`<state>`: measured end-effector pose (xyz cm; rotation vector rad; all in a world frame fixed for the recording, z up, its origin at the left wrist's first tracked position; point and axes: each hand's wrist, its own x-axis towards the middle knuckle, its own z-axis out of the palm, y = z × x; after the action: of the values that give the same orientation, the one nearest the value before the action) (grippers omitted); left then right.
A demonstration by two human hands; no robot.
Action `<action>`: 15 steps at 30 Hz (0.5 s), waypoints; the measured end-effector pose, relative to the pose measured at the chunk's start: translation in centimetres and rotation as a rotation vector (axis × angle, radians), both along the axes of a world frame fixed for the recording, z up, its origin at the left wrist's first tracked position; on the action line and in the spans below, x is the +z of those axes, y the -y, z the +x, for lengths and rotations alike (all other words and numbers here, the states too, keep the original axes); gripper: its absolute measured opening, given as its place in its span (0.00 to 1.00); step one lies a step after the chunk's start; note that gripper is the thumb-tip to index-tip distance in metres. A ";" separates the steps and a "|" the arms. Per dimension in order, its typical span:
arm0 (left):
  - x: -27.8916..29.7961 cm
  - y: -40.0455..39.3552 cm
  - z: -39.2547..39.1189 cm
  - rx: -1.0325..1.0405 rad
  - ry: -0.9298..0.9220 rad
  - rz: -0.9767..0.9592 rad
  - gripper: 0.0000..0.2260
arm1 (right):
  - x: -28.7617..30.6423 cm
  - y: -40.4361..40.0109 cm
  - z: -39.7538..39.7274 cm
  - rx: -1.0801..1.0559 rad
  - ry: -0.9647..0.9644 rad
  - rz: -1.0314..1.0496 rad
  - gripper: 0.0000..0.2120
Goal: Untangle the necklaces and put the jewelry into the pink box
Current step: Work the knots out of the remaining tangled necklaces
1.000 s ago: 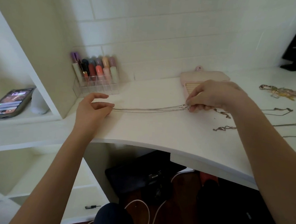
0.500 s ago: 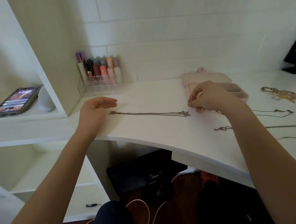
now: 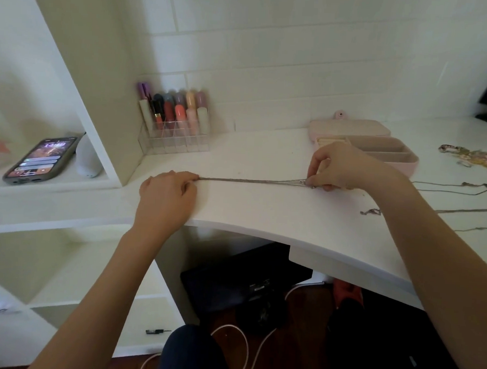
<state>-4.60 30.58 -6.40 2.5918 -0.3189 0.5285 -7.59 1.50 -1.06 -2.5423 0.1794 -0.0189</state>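
White desk (image 3: pixel 263 213) against a white brick wall (image 3: pixel 299 60). Left hand (image 3: pixel 167 197) and right hand (image 3: pixel 339 169) each pinch an end of the chains (image 3: pixel 251 181), stretched taut before the open pink box (image 3: pixel 379 152).

White brick wall (image 3: pixel 300 46), white curved desk (image 3: pixel 263 213) w/ shelf unit (image 3: pixel 83 49) at left, dark wood floor (image 3: pixel 299 342)

Left hand (image 3: pixel 167 197): bare, no ring, watch or bracelet to be seen.
Right hand (image 3: pixel 343 168): bare, no ring visible on the fingers that show.
Left forearm (image 3: pixel 103 298): uncovered as far as the near edge of the view; no sleeve or cuff.
Right forearm (image 3: pixel 441 265): uncovered likewise, no sleeve in view.
Knee (image 3: pixel 191 353): dark navy cloth, smooth, rounded, at the near edge between the arms.
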 end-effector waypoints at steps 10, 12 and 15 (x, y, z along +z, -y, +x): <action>0.0 0.1 0.0 -0.333 -0.140 0.386 0.38 | 0.3 -1.3 -0.1 0.166 0.301 -0.020 0.01; 0.2 0.2 0.2 -0.301 -0.200 0.413 0.40 | -0.1 -1.2 0.0 0.213 0.218 -0.148 0.01; 0.1 0.1 0.1 -0.270 -0.195 0.459 0.40 | -0.7 -0.7 0.3 0.216 0.201 -0.180 0.02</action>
<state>-4.48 30.46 -6.31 2.9368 -0.7869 0.1100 -7.33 2.24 -1.71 -2.7045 -0.1837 -0.2139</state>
